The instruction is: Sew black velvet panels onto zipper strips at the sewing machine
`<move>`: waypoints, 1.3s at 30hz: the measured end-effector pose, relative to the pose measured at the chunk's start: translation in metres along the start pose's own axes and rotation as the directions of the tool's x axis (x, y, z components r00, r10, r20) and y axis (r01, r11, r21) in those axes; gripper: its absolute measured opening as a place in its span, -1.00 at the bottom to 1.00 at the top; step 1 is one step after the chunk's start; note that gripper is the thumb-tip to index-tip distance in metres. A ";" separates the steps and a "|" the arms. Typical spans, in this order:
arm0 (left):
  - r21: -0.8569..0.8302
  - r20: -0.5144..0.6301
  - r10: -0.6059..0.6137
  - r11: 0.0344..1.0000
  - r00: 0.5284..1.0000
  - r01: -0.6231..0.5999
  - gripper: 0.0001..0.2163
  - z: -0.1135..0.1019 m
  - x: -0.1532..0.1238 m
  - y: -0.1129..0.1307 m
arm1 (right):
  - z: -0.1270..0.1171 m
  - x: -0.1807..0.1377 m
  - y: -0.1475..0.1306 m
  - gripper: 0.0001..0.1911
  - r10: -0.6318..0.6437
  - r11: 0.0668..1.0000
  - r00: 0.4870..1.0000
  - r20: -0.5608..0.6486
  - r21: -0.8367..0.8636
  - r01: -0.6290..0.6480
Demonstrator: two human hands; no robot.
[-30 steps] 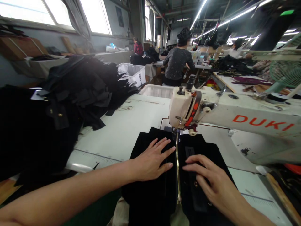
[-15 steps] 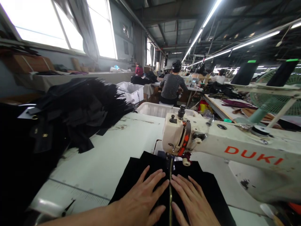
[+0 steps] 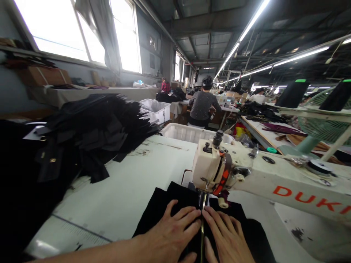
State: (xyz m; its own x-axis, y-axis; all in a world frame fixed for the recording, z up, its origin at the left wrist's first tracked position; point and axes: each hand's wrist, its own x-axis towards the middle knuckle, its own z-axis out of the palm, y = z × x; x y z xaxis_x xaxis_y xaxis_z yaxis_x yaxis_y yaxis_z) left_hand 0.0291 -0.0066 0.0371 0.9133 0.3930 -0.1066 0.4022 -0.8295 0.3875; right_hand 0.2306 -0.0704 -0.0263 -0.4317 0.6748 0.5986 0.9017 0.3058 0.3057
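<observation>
My left hand (image 3: 171,235) lies flat, fingers spread, on black fabric (image 3: 161,210) just left of a gold zipper (image 3: 202,233). Flat on the fabric to the zipper's right rests my right hand (image 3: 227,237), its fingertips close to the needle. Both hands press the cloth down on the white sewing table (image 3: 120,190), right under the head of the cream DUKI sewing machine (image 3: 214,168). The zipper runs from the presser foot towards me between my two hands.
A big heap of black fabric pieces (image 3: 90,128) fills the table's left side. White plastic bins (image 3: 189,132) stand behind the machine. A person in a grey top (image 3: 202,106) sits ahead with their back to me. A green fan (image 3: 320,124) stands at the right.
My view has tilted upward, so the hands sit lower in frame. Both hands have drawn together beside the zipper and slid closer to the needle.
</observation>
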 end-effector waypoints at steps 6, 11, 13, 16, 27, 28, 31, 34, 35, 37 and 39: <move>0.034 -0.157 0.013 0.999 0.988 -0.008 -0.42 0.012 -0.003 -0.010 | 0.003 0.008 0.004 -0.61 0.019 0.998 1.000 0.010 0.054 -0.019; 0.087 -0.178 0.024 0.996 0.984 -0.009 -0.47 0.011 -0.006 -0.007 | 0.000 0.004 0.009 -0.67 -0.025 0.992 0.999 -0.047 0.125 0.030; 0.123 -0.170 0.026 0.992 0.985 -0.005 -0.46 0.010 -0.006 -0.007 | 0.000 0.004 0.011 -0.68 -0.052 0.991 0.996 -0.072 0.117 0.060; 0.154 -0.167 0.033 0.988 0.985 -0.007 -0.46 0.013 -0.005 -0.009 | 0.000 0.006 0.013 -0.66 -0.096 0.991 0.992 -0.082 0.084 0.103; 0.277 -0.215 0.143 0.958 0.966 -0.080 -0.42 0.035 0.003 -0.027 | 0.005 0.006 0.014 -0.65 -0.105 0.993 0.985 -0.134 0.039 0.112; 0.279 -0.226 0.151 0.956 0.962 -0.085 -0.42 0.036 0.003 -0.029 | 0.005 0.006 0.014 -0.64 -0.109 0.993 0.985 -0.137 0.028 0.114; 0.283 -0.224 0.152 0.955 0.963 -0.085 -0.42 0.039 0.004 -0.032 | 0.007 0.007 0.014 -0.66 -0.139 0.990 0.981 -0.136 0.021 0.143; 0.288 -0.211 0.152 0.954 0.966 -0.087 -0.42 0.039 0.004 -0.033 | 0.010 0.005 0.016 -0.68 -0.166 0.985 0.977 -0.136 0.017 0.169; 0.290 -0.211 0.153 0.953 0.966 -0.088 -0.41 0.038 0.005 -0.033 | 0.011 0.004 0.016 -0.68 -0.172 0.984 0.976 -0.131 0.011 0.175; 0.292 -0.217 0.152 0.953 0.964 -0.084 -0.40 0.037 0.005 -0.032 | 0.014 0.001 0.018 -0.68 -0.190 0.982 0.976 -0.107 -0.005 0.191; 0.290 -0.227 0.149 0.954 0.962 -0.079 -0.40 0.036 0.004 -0.032 | 0.016 -0.003 0.019 -0.68 -0.203 0.979 0.976 -0.078 -0.013 0.203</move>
State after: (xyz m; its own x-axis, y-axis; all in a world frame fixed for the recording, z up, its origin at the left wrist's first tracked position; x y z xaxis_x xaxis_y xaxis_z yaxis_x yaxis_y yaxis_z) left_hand 0.0222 0.0074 -0.0087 0.9244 0.3446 0.1633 0.3295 -0.9374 0.1124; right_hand 0.2488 -0.0553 -0.0343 -0.6063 0.5441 0.5799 0.7951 0.4271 0.4306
